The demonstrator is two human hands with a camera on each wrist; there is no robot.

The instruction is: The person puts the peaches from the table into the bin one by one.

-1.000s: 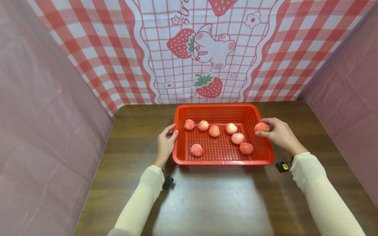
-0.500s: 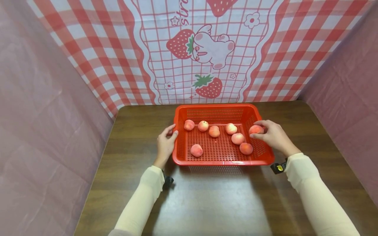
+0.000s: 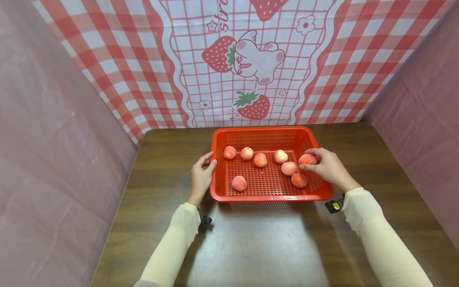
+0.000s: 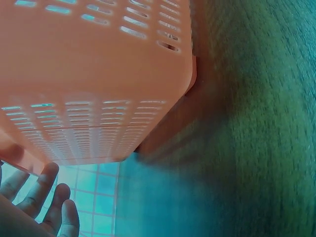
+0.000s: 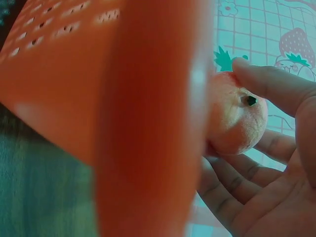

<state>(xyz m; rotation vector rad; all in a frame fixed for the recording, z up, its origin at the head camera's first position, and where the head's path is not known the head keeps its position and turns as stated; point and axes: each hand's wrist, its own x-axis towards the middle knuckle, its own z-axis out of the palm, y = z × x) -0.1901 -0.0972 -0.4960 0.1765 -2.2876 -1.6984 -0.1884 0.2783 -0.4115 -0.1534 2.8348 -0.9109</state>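
A red plastic basket [image 3: 267,198] with slotted walls stands on the table, several peaches on its floor. My right hand [image 3: 328,166] reaches over the basket's right rim and holds a peach [image 3: 307,159] between thumb and fingers. In the right wrist view that peach [image 5: 237,116] shows a dark stem spot, and the blurred rim covers part of it. Just left of the held fruit lie a pale peach [image 3: 288,168] and a redder peach [image 3: 299,180]. My left hand [image 3: 201,175] holds the basket's left rim, thumb on top; its fingers [image 4: 42,190] show beside the rim in the left wrist view.
Apart from the others, one peach [image 3: 239,183] lies near the basket's front left corner. A brown wooden table [image 3: 161,167] carries the basket. Behind it hangs a checked strawberry cloth [image 3: 258,59]; pink curtains [image 3: 53,139] close off both sides.
My right hand has moved left and slightly down with its peach, from above the right rim to inside the basket. The left hand has stayed on the left rim.
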